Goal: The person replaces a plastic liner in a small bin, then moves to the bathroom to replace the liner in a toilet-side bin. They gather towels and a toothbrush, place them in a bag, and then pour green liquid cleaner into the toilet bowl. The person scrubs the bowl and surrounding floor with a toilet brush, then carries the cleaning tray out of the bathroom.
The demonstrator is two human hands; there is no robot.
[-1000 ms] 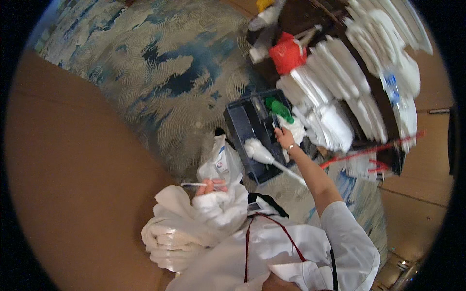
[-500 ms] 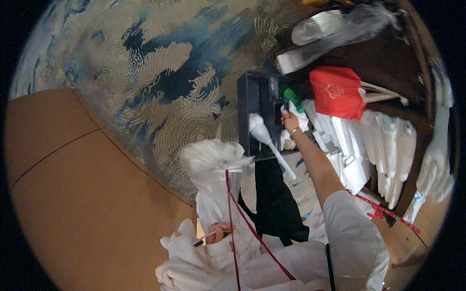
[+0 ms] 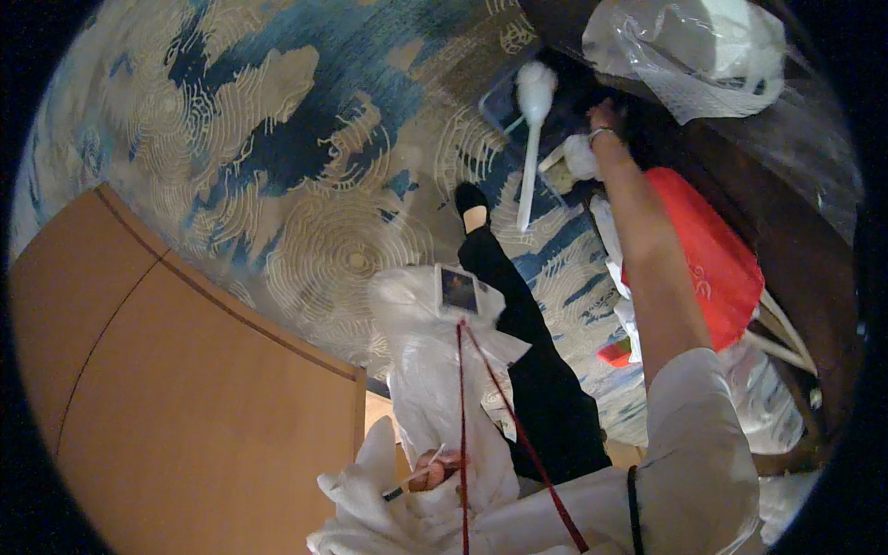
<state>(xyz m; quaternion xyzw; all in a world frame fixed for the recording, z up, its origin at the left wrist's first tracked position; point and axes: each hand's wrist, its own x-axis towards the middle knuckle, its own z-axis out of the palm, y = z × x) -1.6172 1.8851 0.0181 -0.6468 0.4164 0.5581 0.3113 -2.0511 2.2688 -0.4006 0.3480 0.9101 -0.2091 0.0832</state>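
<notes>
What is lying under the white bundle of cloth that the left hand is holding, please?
Under the white bundle of cloth the patterned carpet and a wooden door show; the left hand grips it, the rest is hidden.

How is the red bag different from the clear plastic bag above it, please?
The red bag is opaque and looks flat; the clear plastic bag is see-through, crumpled and bulging with white contents. The red bag lies beside the forearm, the clear plastic bag beyond the right hand. Both are on the dark cart.

I had one view only, from the head camera, looking steeply down past the chest onto the carpet (image 3: pixel 277 166). Its fisheye bent the door (image 3: pixel 166 407) edge at lower left. The right arm (image 3: pixel 661 277) ran up from the lower edge, close to the lens, reaching far.
</notes>
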